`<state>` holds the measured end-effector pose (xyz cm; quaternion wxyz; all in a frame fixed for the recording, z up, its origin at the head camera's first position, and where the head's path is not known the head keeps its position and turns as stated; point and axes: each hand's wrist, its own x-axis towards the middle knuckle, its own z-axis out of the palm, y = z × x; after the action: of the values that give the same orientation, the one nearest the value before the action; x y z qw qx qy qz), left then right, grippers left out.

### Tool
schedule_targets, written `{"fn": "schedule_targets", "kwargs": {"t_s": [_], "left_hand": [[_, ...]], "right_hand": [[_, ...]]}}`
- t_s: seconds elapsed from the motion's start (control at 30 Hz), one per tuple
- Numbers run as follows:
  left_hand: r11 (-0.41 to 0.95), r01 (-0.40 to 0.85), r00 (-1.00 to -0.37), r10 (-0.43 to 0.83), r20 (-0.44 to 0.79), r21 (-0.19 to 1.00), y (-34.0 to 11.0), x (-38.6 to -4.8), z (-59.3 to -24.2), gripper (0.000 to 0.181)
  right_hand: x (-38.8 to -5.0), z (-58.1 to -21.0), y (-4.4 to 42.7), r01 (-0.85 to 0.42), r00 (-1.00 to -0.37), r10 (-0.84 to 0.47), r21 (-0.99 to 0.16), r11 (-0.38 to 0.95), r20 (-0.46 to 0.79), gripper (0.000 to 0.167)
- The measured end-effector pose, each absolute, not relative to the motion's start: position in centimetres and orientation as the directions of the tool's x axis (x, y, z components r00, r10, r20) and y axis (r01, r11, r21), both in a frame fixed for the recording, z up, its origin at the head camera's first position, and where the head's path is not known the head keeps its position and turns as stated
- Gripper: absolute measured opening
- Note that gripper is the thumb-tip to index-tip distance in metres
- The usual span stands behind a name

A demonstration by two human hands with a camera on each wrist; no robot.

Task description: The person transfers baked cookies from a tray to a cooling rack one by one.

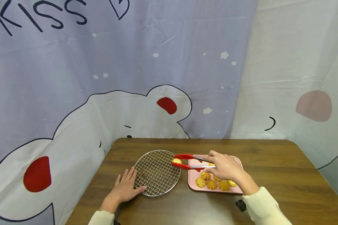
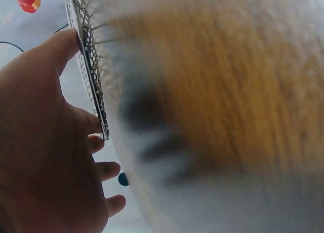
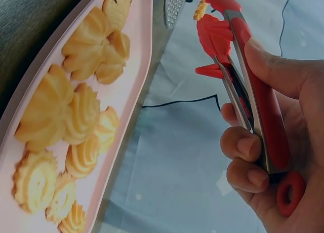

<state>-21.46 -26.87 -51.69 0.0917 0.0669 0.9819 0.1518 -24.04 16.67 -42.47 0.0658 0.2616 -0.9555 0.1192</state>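
Note:
My right hand [image 1: 227, 168] grips red-tipped metal tongs [image 3: 263, 96], thumb on one arm and fingers curled round the other. Between the red tips is a small golden cookie [image 1: 176, 161], held over the right edge of a round wire rack [image 1: 157, 175]. Spread fingers of my left hand [image 1: 125, 187] touch the rack's left rim, and the thumb lies at its near edge. Beneath the right hand and tongs, a pink tray [image 1: 192, 185] holds several cookies [image 3: 81, 111], some fluted and some ring-shaped; the hand hides part of it in the head view.
Rack and tray stand side by side on a brown wooden table [image 1: 276, 175]. Behind the table hangs a printed curtain [image 1: 211, 78] with cartoon bears. A dark cable [image 1: 333, 158] runs along the curtain at the right.

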Motion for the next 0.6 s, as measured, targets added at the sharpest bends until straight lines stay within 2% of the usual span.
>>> {"fn": "schedule_targets", "kwargs": {"t_s": [0.2,0.6], "left_hand": [[0.945,0.113,-0.974,0.166,-0.154,0.306,-26.9,-21.5,-51.6,0.103],[0.947,0.109,-0.975,0.161,-0.151,0.303,-26.9,-21.5,-51.7,0.104]], "right_hand": [[-24.7,-42.8,15.6,-0.541,-0.841,-0.508,-0.244,0.805,0.187,0.051],[-26.0,-43.0,13.7,-0.531,-0.848,-0.503,-0.245,0.812,0.169,0.053]]}}
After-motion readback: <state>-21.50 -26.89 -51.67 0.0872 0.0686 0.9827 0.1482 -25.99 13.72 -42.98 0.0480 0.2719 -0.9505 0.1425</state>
